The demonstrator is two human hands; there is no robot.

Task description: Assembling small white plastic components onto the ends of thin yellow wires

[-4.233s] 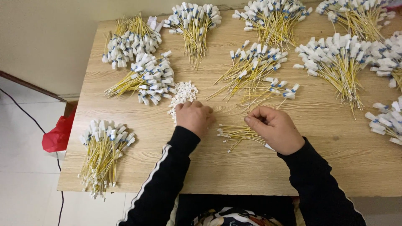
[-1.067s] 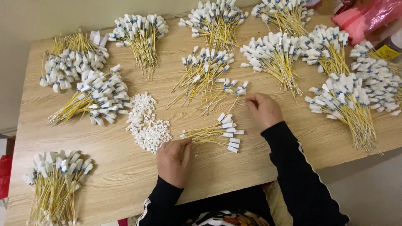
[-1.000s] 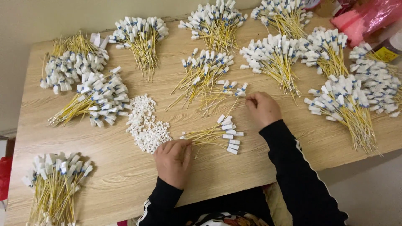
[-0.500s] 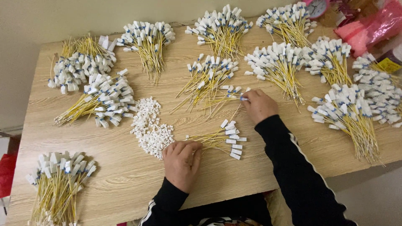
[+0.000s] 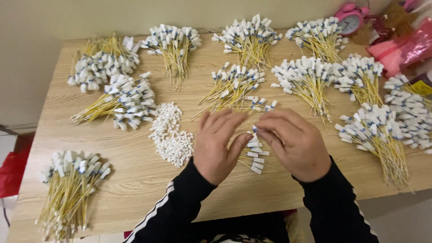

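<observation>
Fingertips of the right hand are pinching together on one small white connector with a blue tip, holding it up just above the wooden table near the middle of the near edge. The left hand is hovering right beside it with its fingers loosely spread and bent toward that connector; whether they are touching it I cannot tell, and nothing is showing clamped in that hand. Under and between the two hands a small bundle of yellow wires with white connectors is lying flat, its white ends pointing toward the right. Just left of the left hand, a loose heap of tiny white plastic housings is sitting toward the middle of the table. Beyond the hands, a fanned bundle is lying at the centre. More bundles are sitting along the far edge, among them one at the far left corner, and another thick bundle is lying by the right edge. A separate bundle is resting at the near left corner. A pink alarm clock is standing past the far right corner
</observation>
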